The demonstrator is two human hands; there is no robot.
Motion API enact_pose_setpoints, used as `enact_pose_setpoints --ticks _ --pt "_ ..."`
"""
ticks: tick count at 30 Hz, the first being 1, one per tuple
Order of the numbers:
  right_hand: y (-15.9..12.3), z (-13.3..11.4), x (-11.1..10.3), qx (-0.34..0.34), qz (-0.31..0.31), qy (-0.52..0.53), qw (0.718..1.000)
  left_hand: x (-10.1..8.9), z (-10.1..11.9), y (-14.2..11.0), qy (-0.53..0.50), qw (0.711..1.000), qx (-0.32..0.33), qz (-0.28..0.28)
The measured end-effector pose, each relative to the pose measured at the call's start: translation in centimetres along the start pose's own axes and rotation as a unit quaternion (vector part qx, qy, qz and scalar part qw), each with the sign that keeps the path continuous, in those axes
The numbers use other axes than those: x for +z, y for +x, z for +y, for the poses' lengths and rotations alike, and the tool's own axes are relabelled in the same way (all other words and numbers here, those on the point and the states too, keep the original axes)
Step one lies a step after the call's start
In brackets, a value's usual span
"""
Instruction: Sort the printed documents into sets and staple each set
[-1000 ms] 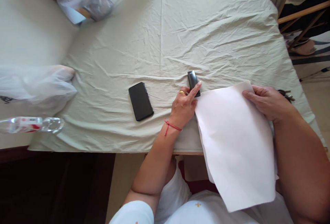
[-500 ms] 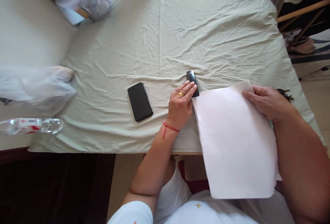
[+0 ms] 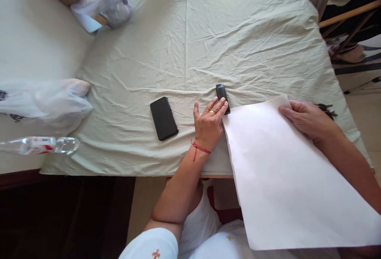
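Note:
My left hand (image 3: 208, 126) lies with fingers stretched out, two fingertips resting on top of a black stapler (image 3: 222, 94). Its other fingers are apart, and it wears a gold ring and a red string bracelet. The stapler's near end meets the top left corner of a stack of white paper (image 3: 282, 171). My right hand (image 3: 308, 118) is closed on the stack's top right corner, thumb on top and the other fingers partly hidden. The paper hangs over the table's front edge above my lap, its lower right part reaching across my right forearm.
On the cloth-covered table (image 3: 143, 60) a black phone (image 3: 164, 118) lies left of my left hand. Keys (image 3: 327, 110) sit beyond my right wrist. At left are a plastic bottle (image 3: 41, 145), a white plastic bag (image 3: 50, 102) and another bag (image 3: 114, 10). A person's foot shows at right.
The lower part of the top sheet has spread out to the right, now covering part of my right forearm. My left hand's fingers have lifted and spread apart on the stapler.

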State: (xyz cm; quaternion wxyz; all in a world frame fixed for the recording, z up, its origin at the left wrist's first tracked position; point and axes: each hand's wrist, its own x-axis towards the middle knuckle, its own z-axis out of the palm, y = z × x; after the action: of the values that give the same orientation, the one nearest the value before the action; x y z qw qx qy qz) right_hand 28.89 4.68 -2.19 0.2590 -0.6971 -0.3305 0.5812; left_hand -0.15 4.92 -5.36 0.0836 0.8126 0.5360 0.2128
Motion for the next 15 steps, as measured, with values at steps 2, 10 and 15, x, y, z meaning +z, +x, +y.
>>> enact_pose_setpoints --ticks 2,10,15 --pt "-0.1 0.0 0.0 -0.008 -0.006 0.004 1.000 0.0 0.4 -0.2 0.005 1.000 -0.010 0.001" --pt "0.1 0.4 -0.6 -0.063 -0.073 -0.016 0.995 0.9 -0.8 -0.2 -0.110 0.993 -0.011 0.048" --pt "-0.9 0.2 -0.9 -0.126 -0.159 -0.057 0.977 1.4 -1.5 0.1 -0.205 0.965 0.032 0.160"
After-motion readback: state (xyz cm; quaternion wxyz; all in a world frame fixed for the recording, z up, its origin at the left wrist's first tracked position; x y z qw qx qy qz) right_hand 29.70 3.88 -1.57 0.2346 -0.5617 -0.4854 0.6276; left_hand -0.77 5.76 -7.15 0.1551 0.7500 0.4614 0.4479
